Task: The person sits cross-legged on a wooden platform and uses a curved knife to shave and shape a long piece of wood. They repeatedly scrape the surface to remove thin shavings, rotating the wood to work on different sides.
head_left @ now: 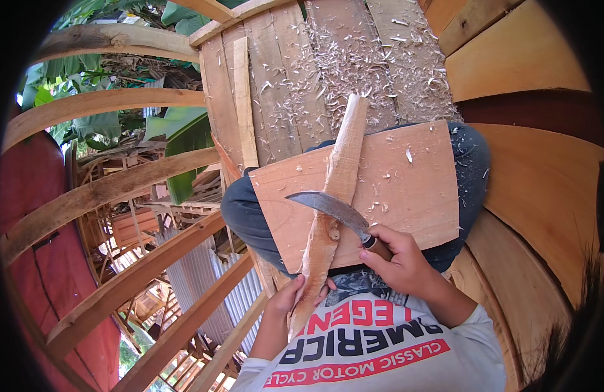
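A long, roughly carved piece of wood [344,163] lies slanting across a flat wooden board [406,176] on my lap. Its far end is pale and smoothly cut; the near part is browner, with rough bark-like edges. My left hand [293,295] grips the near end close to my body, fingers wrapped round it. In my right hand [404,258] is the wooden handle of a curved knife [338,208]. The dark blade crosses over the middle of the carved wood, its tip pointing left. Whether the edge touches the wood, I cannot tell.
Curled shavings [354,65] litter the plank floor [276,85] ahead, and a few lie on the board. A loose wooden strip [245,98] rests at the far left. Open slats [112,176] line the left side; a plank wall [537,170] stands close on the right.
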Demonstrator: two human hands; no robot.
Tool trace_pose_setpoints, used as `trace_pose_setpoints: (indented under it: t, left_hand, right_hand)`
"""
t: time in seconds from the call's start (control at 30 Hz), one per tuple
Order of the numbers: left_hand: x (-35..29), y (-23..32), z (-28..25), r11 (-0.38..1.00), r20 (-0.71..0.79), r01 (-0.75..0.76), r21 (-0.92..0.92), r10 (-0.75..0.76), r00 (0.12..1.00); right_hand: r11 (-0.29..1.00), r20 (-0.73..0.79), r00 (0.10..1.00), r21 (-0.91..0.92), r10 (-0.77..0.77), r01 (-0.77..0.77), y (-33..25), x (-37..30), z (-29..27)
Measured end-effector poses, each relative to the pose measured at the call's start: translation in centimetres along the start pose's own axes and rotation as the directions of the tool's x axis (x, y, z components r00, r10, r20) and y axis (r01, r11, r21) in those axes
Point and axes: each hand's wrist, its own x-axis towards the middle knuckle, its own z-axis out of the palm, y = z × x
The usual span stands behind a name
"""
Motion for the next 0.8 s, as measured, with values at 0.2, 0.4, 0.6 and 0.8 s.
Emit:
trace_pose_setpoints:
  t: [0.2, 0.4, 0.6, 0.8]
  left_hand:
    - [-0.3, 0.7, 0.9, 0.991, -0.159, 0.09, 0.103, -0.073, 0.985]
    - [-0.3, 0.4, 0.6, 0.99, -0.124, 0.047, 0.132, -0.031, 0.992]
    - [-0.3, -0.2, 0.0, 0.991, -0.117, 0.081, 0.108, -0.069, 0.991]
    - [-0.2, -0.2, -0.4, 0.99, -0.078, 0.084, 0.113, -0.075, 0.994]
  right_hand:
    - [0.888, 0.121, 0.992, -0.453, -0.027, 0.08, -0.7, -0.6, -1.1]
    - [0.852, 0.057, 0.998, -0.522, 0.001, 0.029, -1.2, -0.8, 0.2]
    - [0.771, 0.001, 1.0, -0.637, -0.015, 0.012, -0.8, -0.6, 0.2]
    - [0.734, -0.06, 0.998, -0.679, -0.019, -0.027, -1.1, -0.7, 0.2]
